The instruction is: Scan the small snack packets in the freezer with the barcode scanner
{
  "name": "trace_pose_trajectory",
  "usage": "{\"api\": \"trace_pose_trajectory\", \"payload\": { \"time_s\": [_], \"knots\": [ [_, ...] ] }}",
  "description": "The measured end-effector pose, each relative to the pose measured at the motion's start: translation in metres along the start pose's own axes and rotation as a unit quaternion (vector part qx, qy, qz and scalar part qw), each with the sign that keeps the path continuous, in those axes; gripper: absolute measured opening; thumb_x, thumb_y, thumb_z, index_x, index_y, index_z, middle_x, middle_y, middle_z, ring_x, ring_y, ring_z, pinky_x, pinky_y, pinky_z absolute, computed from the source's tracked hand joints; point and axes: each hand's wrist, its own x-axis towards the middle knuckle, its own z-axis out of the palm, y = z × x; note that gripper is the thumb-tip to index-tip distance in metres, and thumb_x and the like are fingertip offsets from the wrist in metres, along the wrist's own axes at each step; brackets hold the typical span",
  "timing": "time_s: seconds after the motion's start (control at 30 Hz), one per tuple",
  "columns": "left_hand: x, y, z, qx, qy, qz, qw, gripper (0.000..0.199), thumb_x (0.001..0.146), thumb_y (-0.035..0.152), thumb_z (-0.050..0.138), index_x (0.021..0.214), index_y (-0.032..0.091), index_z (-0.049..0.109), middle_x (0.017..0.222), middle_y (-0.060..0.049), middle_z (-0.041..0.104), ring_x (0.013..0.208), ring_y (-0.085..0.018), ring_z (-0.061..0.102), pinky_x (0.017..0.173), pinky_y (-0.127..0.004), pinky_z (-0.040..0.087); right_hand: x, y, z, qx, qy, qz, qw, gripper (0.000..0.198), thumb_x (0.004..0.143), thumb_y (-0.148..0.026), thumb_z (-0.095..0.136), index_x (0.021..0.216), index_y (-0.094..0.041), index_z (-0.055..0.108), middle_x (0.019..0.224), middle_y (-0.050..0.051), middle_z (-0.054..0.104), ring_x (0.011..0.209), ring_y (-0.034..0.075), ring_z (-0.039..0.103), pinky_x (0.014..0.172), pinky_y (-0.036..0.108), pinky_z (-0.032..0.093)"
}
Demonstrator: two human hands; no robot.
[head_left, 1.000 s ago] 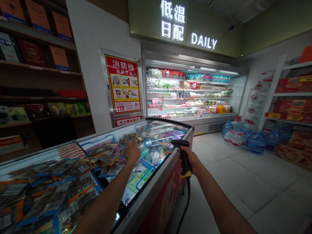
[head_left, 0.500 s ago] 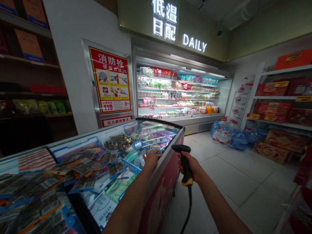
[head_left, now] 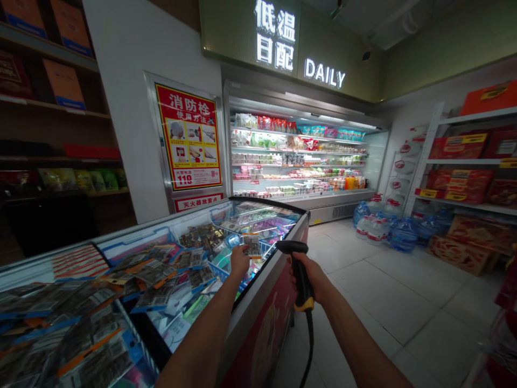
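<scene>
My left hand (head_left: pixel 240 261) pinches a small flat packet (head_left: pixel 252 246) with orange edges by its left side, above the chest freezer's right part. The packet's printed face is turned towards me. My right hand (head_left: pixel 315 277) is wrapped round the grip of a black and yellow barcode scanner (head_left: pixel 302 277). The scanner's head points left, towards the packet, with a gap between them. Its cable hangs down below my wrist. Many similar packets (head_left: pixel 155 272) with blue and orange edges lie piled on the freezer's left part.
The glass-topped chest freezer (head_left: pixel 288 237) holds ice creams in blue baskets (head_left: pixel 218 271). Behind it stands a lit dairy fridge (head_left: pixel 299 156). Blue water jugs (head_left: pixel 399 234) and boxes (head_left: pixel 460 250) stand on the floor at right, by a white shelf (head_left: pixel 460 161).
My left hand has turned and moved slightly left, bringing the packet's face up into sight. The scanner has shifted a little left, nearer the packet.
</scene>
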Motion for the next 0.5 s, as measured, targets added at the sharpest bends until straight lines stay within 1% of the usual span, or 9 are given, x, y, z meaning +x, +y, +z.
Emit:
{"api": "trace_pose_trajectory", "payload": {
  "time_s": [0.1,0.17,0.3,0.5],
  "knots": [
    [0.003,-0.009,-0.025,-0.079,0.019,-0.009,0.997,0.039,0.057,-0.001,0.051,0.092,0.013,0.062,0.097,-0.007,0.057,0.083,-0.015,0.055,0.076,-0.024,0.041,-0.003,0.001,0.016,-0.008,-0.047,0.015,0.999,0.025,0.071,-0.041,0.046,0.077,-0.016,0.048,0.049,-0.003,0.047,0.037,0.008,0.043,0.036,0.021,0.033],
    [0.005,-0.016,-0.041,-0.11,0.029,-0.006,0.993,0.038,0.057,-0.001,0.052,0.092,0.011,0.062,0.097,-0.008,0.056,0.08,-0.013,0.055,0.074,-0.023,0.042,-0.006,0.002,0.026,-0.015,-0.074,0.019,0.997,0.026,0.071,-0.041,0.045,0.077,-0.016,0.048,0.049,-0.004,0.047,0.037,0.008,0.043,0.036,0.021,0.033],
    [0.007,-0.03,-0.065,-0.113,0.049,0.015,0.992,0.035,0.058,0.002,0.054,0.09,0.013,0.062,0.092,-0.006,0.055,0.076,-0.012,0.054,0.074,-0.025,0.043,-0.012,0.003,0.044,-0.027,-0.103,0.013,0.994,0.028,0.07,-0.042,0.046,0.078,-0.016,0.049,0.05,-0.004,0.048,0.037,0.009,0.043,0.036,0.021,0.034],
    [0.003,-0.04,-0.084,-0.101,0.078,0.04,0.991,0.032,0.06,0.004,0.053,0.088,0.015,0.062,0.09,-0.005,0.055,0.077,-0.013,0.053,0.074,-0.029,0.044,-0.016,0.01,0.06,-0.038,-0.118,0.035,0.992,0.027,0.07,-0.043,0.047,0.075,-0.016,0.048,0.05,-0.004,0.048,0.036,0.009,0.044,0.034,0.021,0.034]
  ]
}}
